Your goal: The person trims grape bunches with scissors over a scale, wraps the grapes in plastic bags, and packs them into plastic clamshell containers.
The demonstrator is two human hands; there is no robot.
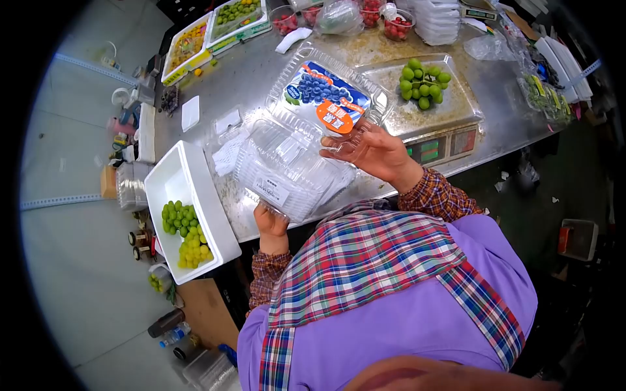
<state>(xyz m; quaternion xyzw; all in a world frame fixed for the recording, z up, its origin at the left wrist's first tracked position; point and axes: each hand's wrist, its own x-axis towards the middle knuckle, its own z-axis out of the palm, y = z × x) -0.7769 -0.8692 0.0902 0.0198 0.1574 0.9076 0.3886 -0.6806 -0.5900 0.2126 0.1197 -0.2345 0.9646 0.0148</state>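
Note:
A clear plastic clamshell box [280, 153] lies opened out in front of me, its lid bearing a printed fruit label [319, 91] with dark grapes and an orange patch. My right hand [378, 153] grips the lid's edge near that orange patch, fingers curled over the plastic. At the box's near corner, by a white barcode sticker, my left hand [271, 221] pinches the rim. White netted padding [228, 156] shows beside and beneath the box. To the right, a bunch of green grapes [424, 85] rests on a metal tray [460, 107] over a scale with a lit green display [430, 150].
On the left, a white foam box [222, 228] holds green and yellowish grapes. Crates of small fruit [189, 45] stand at the far left, with tubs of red fruit [398, 26] and stacked white trays [437, 23] along the back. Packed greens [544, 94] lie at the right edge.

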